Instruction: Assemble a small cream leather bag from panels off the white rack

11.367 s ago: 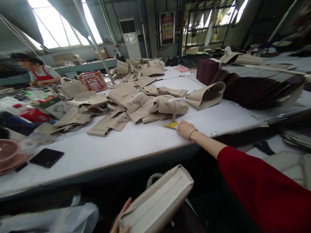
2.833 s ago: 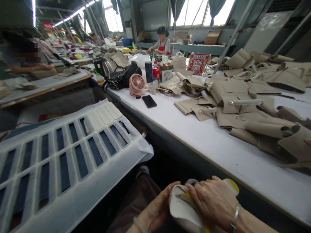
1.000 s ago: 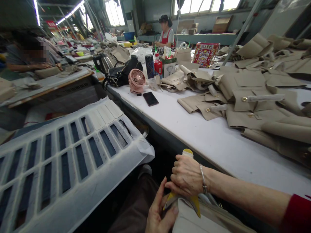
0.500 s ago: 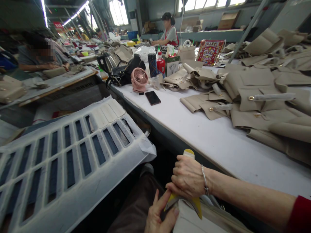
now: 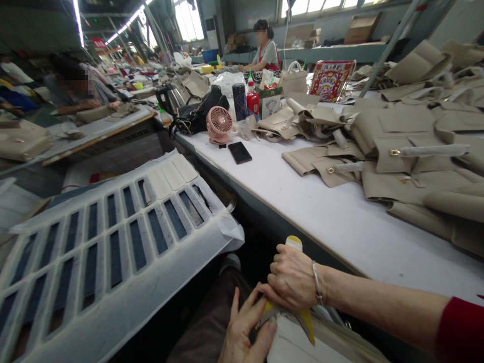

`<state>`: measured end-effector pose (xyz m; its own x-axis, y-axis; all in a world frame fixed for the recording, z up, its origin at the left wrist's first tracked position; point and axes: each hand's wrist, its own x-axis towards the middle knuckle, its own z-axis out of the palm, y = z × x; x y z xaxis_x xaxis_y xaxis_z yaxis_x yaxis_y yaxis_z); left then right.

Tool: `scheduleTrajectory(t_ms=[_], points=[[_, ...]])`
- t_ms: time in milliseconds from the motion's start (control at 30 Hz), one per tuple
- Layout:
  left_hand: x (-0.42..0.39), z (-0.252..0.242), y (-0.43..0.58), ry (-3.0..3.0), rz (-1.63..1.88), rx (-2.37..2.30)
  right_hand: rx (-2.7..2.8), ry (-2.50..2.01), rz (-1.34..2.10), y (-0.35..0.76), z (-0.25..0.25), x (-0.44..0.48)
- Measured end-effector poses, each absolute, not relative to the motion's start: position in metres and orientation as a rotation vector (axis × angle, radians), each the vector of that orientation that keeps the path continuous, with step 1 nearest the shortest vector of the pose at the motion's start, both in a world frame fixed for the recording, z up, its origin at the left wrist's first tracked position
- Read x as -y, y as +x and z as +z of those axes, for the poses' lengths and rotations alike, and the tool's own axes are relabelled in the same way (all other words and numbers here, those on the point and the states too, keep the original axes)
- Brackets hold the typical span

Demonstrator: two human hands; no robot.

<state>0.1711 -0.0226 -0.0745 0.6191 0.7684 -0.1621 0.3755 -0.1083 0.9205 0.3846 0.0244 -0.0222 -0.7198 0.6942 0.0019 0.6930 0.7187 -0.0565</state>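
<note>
Fingers (image 5: 277, 267) curled tight, our right hand (image 5: 293, 277) grips a yellow-and-white hand tool (image 5: 294, 244), its rounded tip standing out above the fist and its flared, forked end pointing down against a beige bag (image 5: 293, 343). Our left hand (image 5: 245, 327) is half open beside it, forefinger up against the right hand, thumb by the edge of the bag's off-white panel; whether it pinches anything, we cannot tell. We have the bag low in front of us, partly cut off by the bottom of the view. A metal bangle (image 5: 316, 283) circles our right wrist.

To our left lies a white slotted panel (image 5: 159, 282) with two rows of rectangular openings. Ahead runs a white-topped worktable (image 5: 321, 222), heaped on its right with beige bag pieces (image 5: 404, 121), some with gold-coloured buckles. Near its left edge we see a black smartphone (image 5: 239, 152), just beyond it a pink fan (image 5: 220, 124), then a black handbag (image 5: 200, 113) and a red bottle (image 5: 252, 101). Farther back is a person in a red apron (image 5: 269, 56); at a separate bench on the left, another person (image 5: 102, 93) leans over beige work.
</note>
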Motion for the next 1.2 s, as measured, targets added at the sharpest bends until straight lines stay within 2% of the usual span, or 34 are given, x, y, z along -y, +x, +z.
scheduleTrajectory(t_ms=[367, 733, 833, 1000, 1200], points=[[0.02, -0.061, 0.174, 1.72, 0.459, -0.902, 2.801, -1.336, 0.171, 0.385, -0.024, -0.01], [0.021, -0.053, 0.172, 1.699, 0.482, -0.844, 2.635, -1.731, 0.295, 0.375, -0.018, 0.034], [0.017, -0.052, 0.174, 1.54, 0.391, -0.837, 2.556, -1.859, 0.435, 0.384, -0.013, 0.043], [0.011, -0.053, 0.182, 1.199, 0.407, -0.802, 1.934, -2.448, 0.638, 0.404, -0.012, 0.047], [0.005, -0.047, 0.191, 1.14, 0.331, -0.767, 1.733, -2.307, 1.162, 0.399, -0.008, 0.033]])
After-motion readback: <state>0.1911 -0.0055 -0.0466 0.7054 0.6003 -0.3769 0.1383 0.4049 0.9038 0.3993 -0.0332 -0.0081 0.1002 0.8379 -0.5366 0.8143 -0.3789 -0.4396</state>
